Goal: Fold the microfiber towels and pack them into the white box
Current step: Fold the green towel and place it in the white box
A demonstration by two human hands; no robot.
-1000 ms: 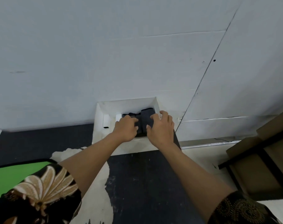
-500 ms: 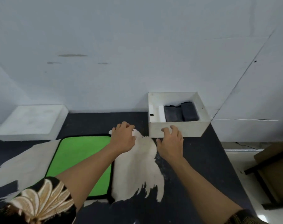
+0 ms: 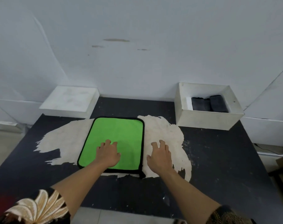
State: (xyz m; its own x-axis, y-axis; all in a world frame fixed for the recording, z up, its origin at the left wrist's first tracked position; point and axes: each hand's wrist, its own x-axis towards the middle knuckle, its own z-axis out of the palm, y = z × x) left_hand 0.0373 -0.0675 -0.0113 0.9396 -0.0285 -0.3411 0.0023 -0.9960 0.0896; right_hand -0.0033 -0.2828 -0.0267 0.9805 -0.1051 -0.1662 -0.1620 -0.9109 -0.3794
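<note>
We saw the left hand on the green towel lying flat on the desk, the right hand just beside it, both hands' fingers loose and gripping nothing, and the dark folded towels half hidden behind the front wall of the white box.

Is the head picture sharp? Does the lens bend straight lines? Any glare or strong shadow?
Head view: slightly soft, but no motion blur on the left hand or right hand; the wide lens curves the wall seams; even light, no glare, only a faint shadow on the green towel beside the left hand.
</note>
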